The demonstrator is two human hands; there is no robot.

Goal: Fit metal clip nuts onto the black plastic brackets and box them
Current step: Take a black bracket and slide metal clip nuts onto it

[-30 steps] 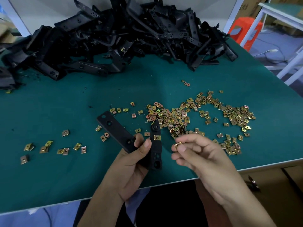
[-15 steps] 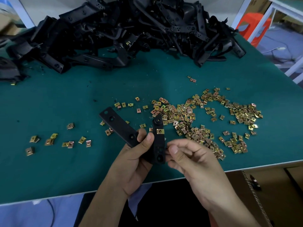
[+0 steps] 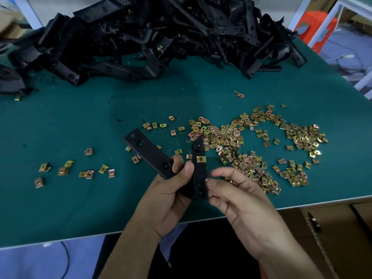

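My left hand (image 3: 171, 190) grips a black V-shaped plastic bracket (image 3: 149, 154) at its bend, over the table's near edge. One gold clip nut (image 3: 200, 159) sits fitted on the bracket's right arm. My right hand (image 3: 239, 200) pinches a second clip nut (image 3: 206, 180) between thumb and forefinger, held against the right arm's edge lower down. Several loose gold clip nuts (image 3: 241, 141) lie scattered on the green table (image 3: 80, 208) beyond my right hand.
A big heap of black brackets (image 3: 161, 37) fills the back of the table. A few stray clip nuts (image 3: 66, 170) lie to the left. A cardboard box (image 3: 332, 238) stands below the table edge at right; an orange stool (image 3: 316, 25) stands far right.
My right hand has brought its clip nut leftward from free air to the bracket's right arm. The left hand keeps holding the bracket in much the same pose.
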